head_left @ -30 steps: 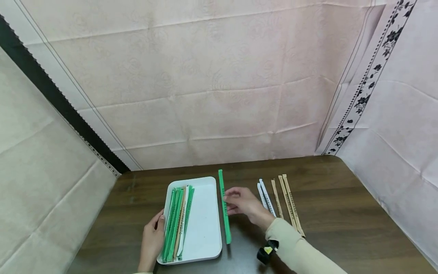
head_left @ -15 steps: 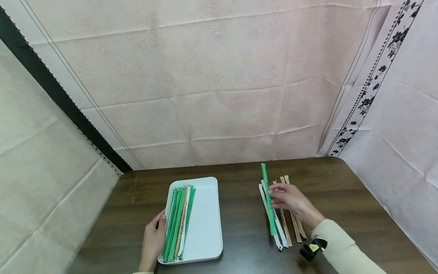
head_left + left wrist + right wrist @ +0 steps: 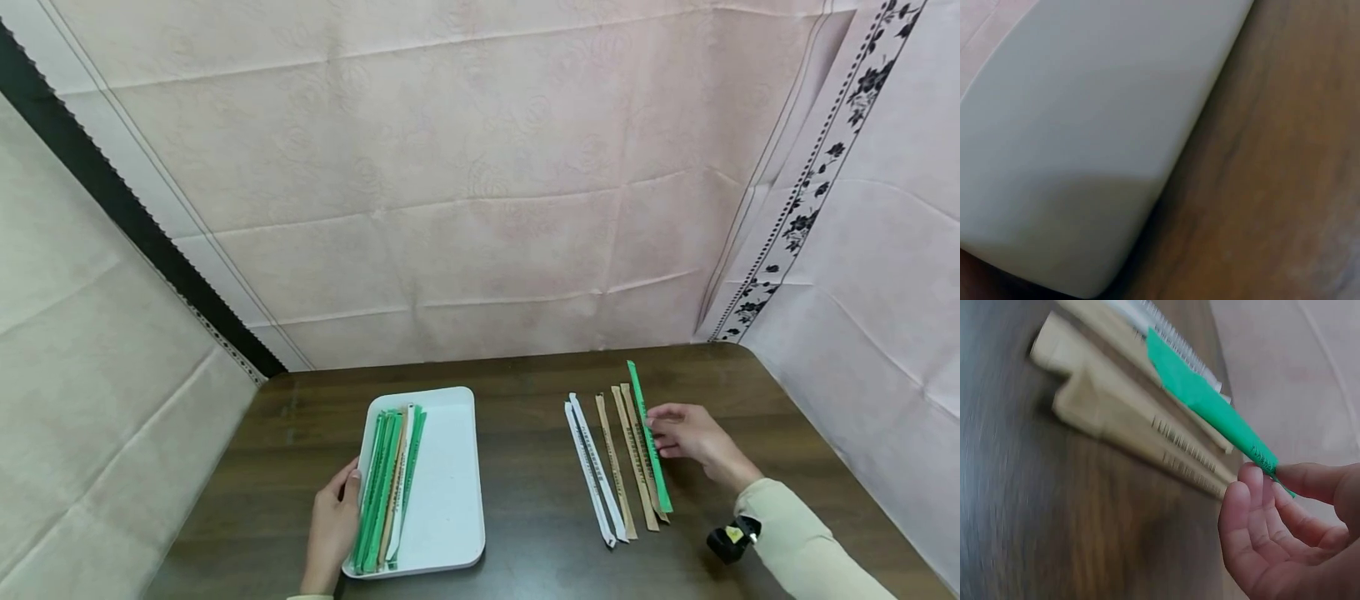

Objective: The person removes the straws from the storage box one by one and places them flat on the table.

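Note:
In the head view, my left hand [image 3: 334, 517] holds the left edge of a white tray [image 3: 450, 483]. Several green paper-wrapped straws [image 3: 378, 492], with a brown and a white one among them, lie lengthwise along its left side. My right hand [image 3: 693, 442] pinches another green paper-wrapped straw [image 3: 649, 437] between thumb and fingertips, above the rightmost brown wrapped straws [image 3: 633, 458]. In the right wrist view this green straw [image 3: 1210, 412] slants over the brown ones [image 3: 1129, 419], which carry dark print. The left wrist view shows mostly the tray's pale surface [image 3: 1085, 125].
Two white wrapped straws [image 3: 596, 475] and a single brown one [image 3: 615, 467] lie left of the held straw, on the dark wooden table [image 3: 525, 550]. Pale patterned cloth [image 3: 480, 208] hangs behind the table and on both sides.
My right hand has carried the green straw rightwards, from beside the tray, past the white straws, to the rightmost brown ones. The left hand stays on the tray.

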`<action>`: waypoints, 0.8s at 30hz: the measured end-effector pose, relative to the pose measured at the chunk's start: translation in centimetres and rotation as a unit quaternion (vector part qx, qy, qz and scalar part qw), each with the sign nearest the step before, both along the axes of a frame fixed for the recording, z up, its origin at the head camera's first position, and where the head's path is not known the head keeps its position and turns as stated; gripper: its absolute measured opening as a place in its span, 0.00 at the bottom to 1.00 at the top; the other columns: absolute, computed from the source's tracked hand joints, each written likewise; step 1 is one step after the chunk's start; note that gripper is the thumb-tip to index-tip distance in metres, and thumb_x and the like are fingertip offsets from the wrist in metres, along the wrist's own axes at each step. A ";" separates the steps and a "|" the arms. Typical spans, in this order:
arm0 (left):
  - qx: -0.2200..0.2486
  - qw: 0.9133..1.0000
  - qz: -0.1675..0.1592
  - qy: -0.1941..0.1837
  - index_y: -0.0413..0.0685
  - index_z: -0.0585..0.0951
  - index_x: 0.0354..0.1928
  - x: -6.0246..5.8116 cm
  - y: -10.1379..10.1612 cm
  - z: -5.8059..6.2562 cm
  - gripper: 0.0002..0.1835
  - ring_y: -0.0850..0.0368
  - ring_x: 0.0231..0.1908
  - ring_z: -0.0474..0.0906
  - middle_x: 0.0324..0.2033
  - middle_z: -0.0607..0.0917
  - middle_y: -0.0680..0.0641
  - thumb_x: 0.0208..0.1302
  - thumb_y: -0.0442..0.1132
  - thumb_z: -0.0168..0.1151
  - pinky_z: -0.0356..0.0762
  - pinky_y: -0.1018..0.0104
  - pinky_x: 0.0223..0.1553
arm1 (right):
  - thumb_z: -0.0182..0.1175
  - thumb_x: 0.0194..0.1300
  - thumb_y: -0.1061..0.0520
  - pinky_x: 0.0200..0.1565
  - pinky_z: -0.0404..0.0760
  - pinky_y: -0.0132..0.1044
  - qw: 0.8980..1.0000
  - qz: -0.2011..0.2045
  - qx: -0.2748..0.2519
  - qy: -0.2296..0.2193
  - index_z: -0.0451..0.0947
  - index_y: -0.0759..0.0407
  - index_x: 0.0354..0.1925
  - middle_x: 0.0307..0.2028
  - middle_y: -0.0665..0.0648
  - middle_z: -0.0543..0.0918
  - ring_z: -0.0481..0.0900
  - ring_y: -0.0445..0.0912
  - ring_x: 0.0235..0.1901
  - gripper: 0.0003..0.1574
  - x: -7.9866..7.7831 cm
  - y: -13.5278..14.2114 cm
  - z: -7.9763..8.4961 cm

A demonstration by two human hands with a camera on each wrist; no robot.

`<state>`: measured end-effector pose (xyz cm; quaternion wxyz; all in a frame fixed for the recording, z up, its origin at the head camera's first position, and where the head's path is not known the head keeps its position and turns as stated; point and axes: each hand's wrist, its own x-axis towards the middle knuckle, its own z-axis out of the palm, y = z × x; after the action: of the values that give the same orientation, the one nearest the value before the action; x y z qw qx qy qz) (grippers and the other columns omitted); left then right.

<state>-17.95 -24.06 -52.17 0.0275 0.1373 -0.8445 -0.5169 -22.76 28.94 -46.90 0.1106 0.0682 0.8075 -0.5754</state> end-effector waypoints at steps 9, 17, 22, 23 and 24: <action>0.004 1.000 0.005 -0.005 0.40 0.66 0.79 -0.1 0.1 0.1 0.32 0.34 0.75 0.64 0.76 0.68 0.32 0.87 0.54 0.40 0.66 0.36 0.70 | 0.54 0.81 0.62 0.34 0.85 0.40 0.997 -0.009 0.077 0.002 0.77 0.76 0.54 0.39 0.60 0.84 0.82 0.47 0.33 0.16 -0.2 1.2 -1.2; 0.010 1.000 0.006 -0.003 0.39 0.66 0.79 -0.1 0.0 -0.1 0.32 0.33 0.75 0.63 0.76 0.67 0.31 0.87 0.54 0.41 0.65 0.35 0.70 | 0.57 0.81 0.56 0.32 0.83 0.42 0.981 -0.005 0.186 0.054 0.77 0.74 0.56 0.37 0.61 0.85 0.82 0.48 0.32 0.20 0.1 -0.1 -1.0; 0.011 1.000 0.005 0.003 0.38 0.66 0.79 0.0 0.0 -0.2 0.31 0.33 0.74 0.65 0.75 0.68 0.31 0.87 0.52 0.41 0.68 0.36 0.69 | 0.58 0.80 0.54 0.34 0.86 0.46 0.979 0.013 0.179 0.099 0.75 0.73 0.62 0.45 0.68 0.86 0.85 0.53 0.35 0.25 1.0 -3.4 1.2; 0.012 1.000 0.005 0.005 0.38 0.66 0.79 0.0 0.0 -0.2 0.32 0.33 0.74 0.65 0.75 0.68 0.30 0.87 0.53 0.41 0.68 0.36 0.69 | 0.58 0.80 0.55 0.35 0.87 0.46 0.983 0.020 0.149 0.104 0.75 0.74 0.63 0.48 0.70 0.85 0.86 0.54 0.36 0.25 1.1 -4.3 1.7; 0.012 1.000 0.007 0.006 0.38 0.66 0.79 0.0 0.0 -0.2 0.31 0.33 0.74 0.66 0.75 0.69 0.31 0.87 0.52 0.41 0.68 0.36 0.68 | 0.58 0.80 0.57 0.36 0.89 0.47 0.988 0.026 0.110 0.104 0.74 0.75 0.63 0.49 0.71 0.85 0.87 0.56 0.36 0.25 1.2 -5.3 2.2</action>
<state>-17.96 -24.07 -52.42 0.0347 0.1407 -0.8372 -0.5273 -21.59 23.61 -44.72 0.0325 -0.0013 0.8743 -0.4842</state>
